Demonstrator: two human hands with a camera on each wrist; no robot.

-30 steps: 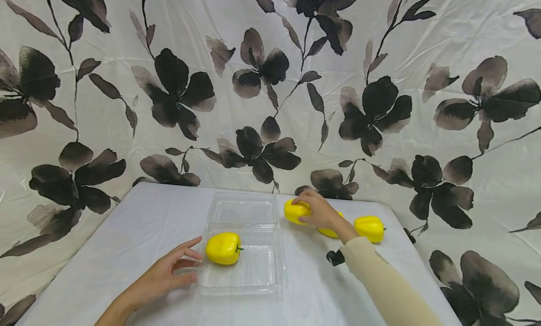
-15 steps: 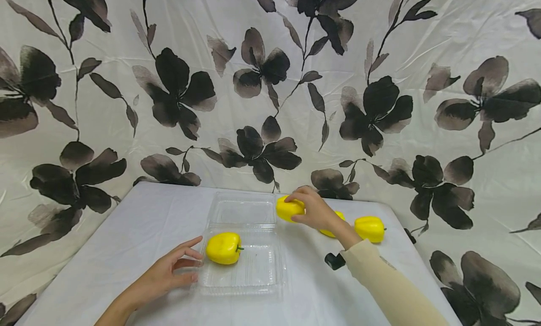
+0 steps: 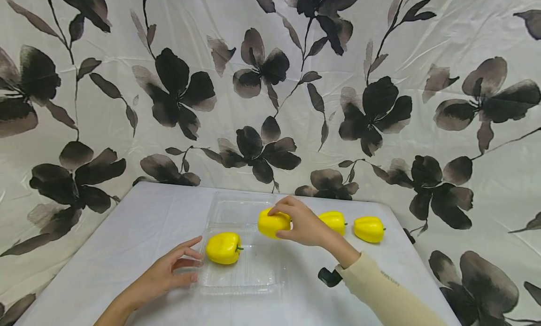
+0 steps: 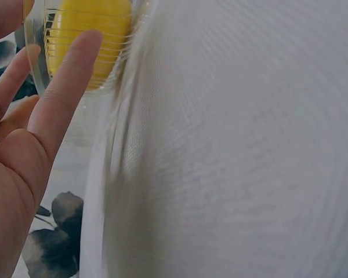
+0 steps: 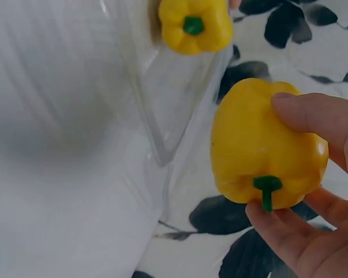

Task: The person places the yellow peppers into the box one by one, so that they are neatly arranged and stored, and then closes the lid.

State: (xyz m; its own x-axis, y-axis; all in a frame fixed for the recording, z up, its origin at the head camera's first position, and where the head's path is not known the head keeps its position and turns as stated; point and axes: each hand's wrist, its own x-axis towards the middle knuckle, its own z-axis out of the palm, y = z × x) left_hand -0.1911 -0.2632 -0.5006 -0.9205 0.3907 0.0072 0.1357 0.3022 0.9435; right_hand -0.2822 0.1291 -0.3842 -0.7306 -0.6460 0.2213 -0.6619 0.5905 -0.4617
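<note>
My right hand (image 3: pixel 305 225) grips a yellow bell pepper (image 3: pixel 272 222) between thumb and fingers, over the right side of a clear plastic clamshell box (image 3: pixel 258 274). In the right wrist view this held pepper (image 5: pixel 267 145) shows its green stem. Another yellow bell pepper (image 3: pixel 223 248) lies in the left part of the box's base. Beside the box's left wall rests my left hand (image 3: pixel 169 272), fingers extended and spread. The left wrist view has its fingers at the ribbed clear wall, with yellow pepper (image 4: pixel 113 35) showing through.
Two more yellow bell peppers, one partly behind the right hand (image 3: pixel 334 221) and one farther right (image 3: pixel 369 229), lie on the white-covered table (image 3: pixel 329 307). The box's opened lid (image 3: pixel 241 211) lies flat toward the back. A floral cloth (image 3: pixel 270 105) hangs behind the table.
My right hand has carried its pepper leftward from beside the lid to above the box, uncovering more of the pepper behind it. The left hand has stayed in place.
</note>
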